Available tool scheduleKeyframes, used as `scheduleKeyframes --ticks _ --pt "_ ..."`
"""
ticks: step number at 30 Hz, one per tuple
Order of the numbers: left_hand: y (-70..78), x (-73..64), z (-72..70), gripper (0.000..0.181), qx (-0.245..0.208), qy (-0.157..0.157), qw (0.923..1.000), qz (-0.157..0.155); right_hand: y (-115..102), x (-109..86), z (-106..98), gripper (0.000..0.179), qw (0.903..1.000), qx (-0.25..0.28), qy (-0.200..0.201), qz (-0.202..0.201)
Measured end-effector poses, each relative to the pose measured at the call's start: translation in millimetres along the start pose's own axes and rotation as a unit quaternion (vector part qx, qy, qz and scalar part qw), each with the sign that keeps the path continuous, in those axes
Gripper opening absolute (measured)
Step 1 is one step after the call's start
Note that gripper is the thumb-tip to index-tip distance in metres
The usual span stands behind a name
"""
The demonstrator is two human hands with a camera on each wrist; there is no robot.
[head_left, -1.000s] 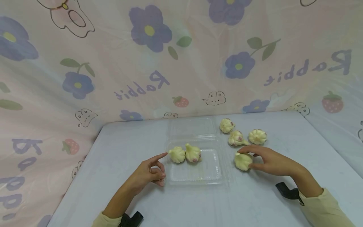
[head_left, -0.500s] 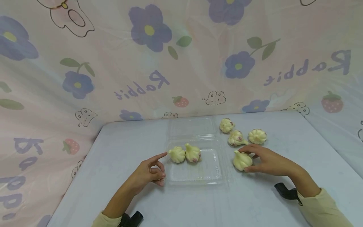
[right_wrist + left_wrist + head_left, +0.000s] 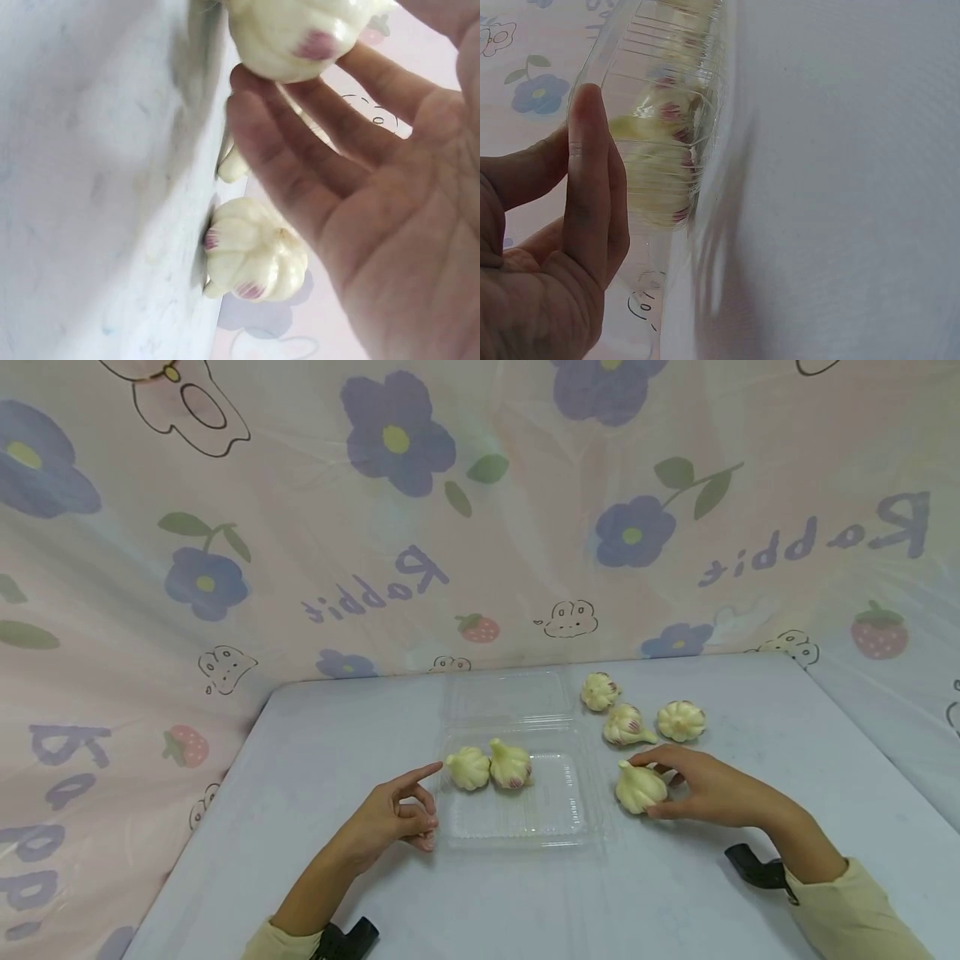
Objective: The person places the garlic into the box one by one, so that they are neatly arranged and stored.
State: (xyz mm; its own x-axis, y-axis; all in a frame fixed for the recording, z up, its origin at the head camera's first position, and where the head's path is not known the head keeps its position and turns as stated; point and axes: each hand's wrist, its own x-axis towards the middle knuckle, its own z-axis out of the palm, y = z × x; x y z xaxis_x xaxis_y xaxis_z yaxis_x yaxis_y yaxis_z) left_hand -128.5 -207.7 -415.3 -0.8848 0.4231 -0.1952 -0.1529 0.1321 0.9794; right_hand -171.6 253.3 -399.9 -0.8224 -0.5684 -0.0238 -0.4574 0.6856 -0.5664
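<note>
My right hand (image 3: 716,785) holds a pale garlic bulb (image 3: 641,788) between thumb and fingers, just right of a clear plastic clamshell box (image 3: 517,842). In the right wrist view, the fingers reach round the underside of this bulb (image 3: 292,37), which shows a purple patch. Two garlic bulbs (image 3: 510,765) sit side by side in the box's left back part. My left hand (image 3: 393,814) is at the box's left side, index finger stretched to the rim and the other fingers loosely bent. Through the ribbed wall, the left wrist view shows garlic (image 3: 656,184) close by the fingers.
The box's lid (image 3: 510,695) lies folded open toward the back. Beyond my right hand lie three more garlic bulbs (image 3: 681,721) on the white table (image 3: 360,718). A printed cloth (image 3: 517,527) hangs behind the table's back edge.
The garlic bulb in my right hand has shifted slightly left and turned, its stem now pointing up and left. My right thumb has moved slightly left with it. The left hand stays put.
</note>
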Motion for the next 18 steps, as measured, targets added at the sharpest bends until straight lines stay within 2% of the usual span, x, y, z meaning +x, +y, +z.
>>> scheduleKeyframes --ticks 7,12,18 --pt "-1.2 0.6 -0.3 0.075 -0.001 0.001 1.0 0.001 2.2 -0.2 0.1 0.055 0.9995 0.02 -0.006 -0.022" --pt "-0.8 0.3 -0.3 0.075 0.0 0.001 1.0 0.002 2.0 0.6 0.2 0.051 0.9995 0.012 -0.011 -0.027" --pt "0.0 -0.2 0.1 0.075 -0.001 -0.001 1.0 0.0 1.1 0.0 1.4 0.052 0.9995 0.002 0.004 -0.032"
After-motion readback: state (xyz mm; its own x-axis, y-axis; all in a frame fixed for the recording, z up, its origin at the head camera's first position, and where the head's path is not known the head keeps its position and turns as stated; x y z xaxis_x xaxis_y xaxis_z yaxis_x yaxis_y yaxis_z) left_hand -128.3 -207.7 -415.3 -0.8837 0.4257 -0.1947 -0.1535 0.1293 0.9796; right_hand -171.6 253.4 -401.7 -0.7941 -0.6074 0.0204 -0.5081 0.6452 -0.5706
